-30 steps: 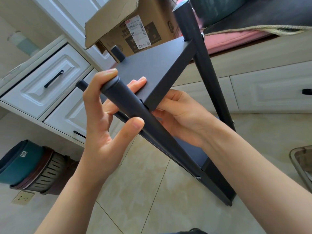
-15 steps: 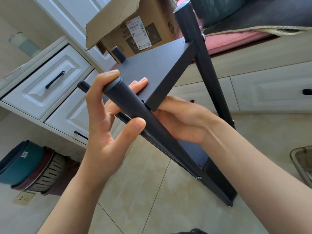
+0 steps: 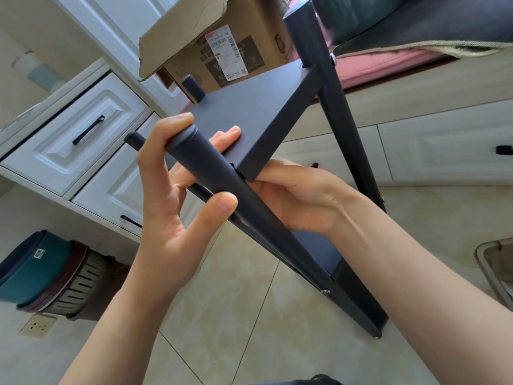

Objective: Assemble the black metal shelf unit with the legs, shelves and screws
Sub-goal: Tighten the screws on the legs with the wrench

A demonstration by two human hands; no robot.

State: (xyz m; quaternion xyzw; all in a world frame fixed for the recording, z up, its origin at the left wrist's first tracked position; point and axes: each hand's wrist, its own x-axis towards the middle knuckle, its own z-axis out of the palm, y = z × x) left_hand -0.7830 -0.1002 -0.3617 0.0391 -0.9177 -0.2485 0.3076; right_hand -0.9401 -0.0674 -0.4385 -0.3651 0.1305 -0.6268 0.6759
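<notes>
- The step in hand looks like fixing a leg to the top shelf. The shelf unit is almost built, since other legs already stand joined to the shelves.
- The left hand (image 3: 169, 218) grips the round black metal leg (image 3: 222, 184) near its capped top end. The pointer finger curls over the cap and the thumb presses the side.
- The right hand (image 3: 297, 201) reaches under the flat black metal shelf (image 3: 249, 118), right at the corner next to the leg. Its fingers are hidden, so I cannot tell if they hold a screw or just push.
- The shelf corner touches the leg, just between the two hands.
- Farther down the leg, past the right wrist, a small silver screw (image 3: 325, 292) already sits by the lower black shelf (image 3: 319, 245).
- Next, I think the hole in the leg must line up with the shelf corner, and a screw must go in straight.
</notes>
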